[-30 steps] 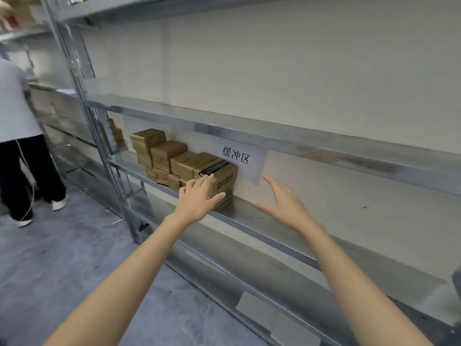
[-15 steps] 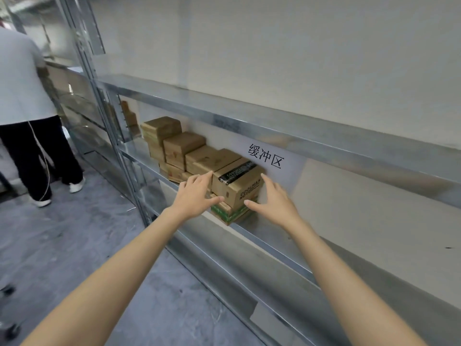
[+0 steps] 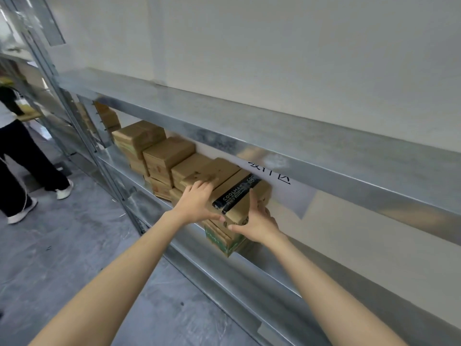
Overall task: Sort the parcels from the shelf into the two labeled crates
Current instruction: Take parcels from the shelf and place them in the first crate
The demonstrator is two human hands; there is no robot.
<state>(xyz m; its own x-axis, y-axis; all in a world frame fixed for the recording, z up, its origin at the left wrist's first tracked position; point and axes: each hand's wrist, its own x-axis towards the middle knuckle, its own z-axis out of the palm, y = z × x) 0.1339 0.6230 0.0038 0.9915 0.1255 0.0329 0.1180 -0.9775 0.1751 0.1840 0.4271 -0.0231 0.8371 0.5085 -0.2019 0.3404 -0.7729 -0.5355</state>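
Several brown cardboard parcels stand in stacks on a metal shelf (image 3: 269, 270). The nearest top parcel (image 3: 237, 196) carries a black tape strip with white lettering. My left hand (image 3: 197, 203) grips its left side, fingers over the top and thumb across the front. My right hand (image 3: 257, 223) holds its right front corner, thumb on the front face. Under it lies a parcel with green print (image 3: 224, 242). More parcels (image 3: 159, 153) line up to the left. No crates are in view.
The upper shelf beam (image 3: 299, 146) hangs just above the parcels, with a white paper label (image 3: 282, 181) taped behind it. A shelf upright (image 3: 82, 116) stands at the left. A person in dark trousers (image 3: 22, 166) stands on the grey floor (image 3: 74, 245) at far left.
Both hands have closed in from apart onto the taped parcel and now clasp it from both sides. The view has moved closer to the shelf.
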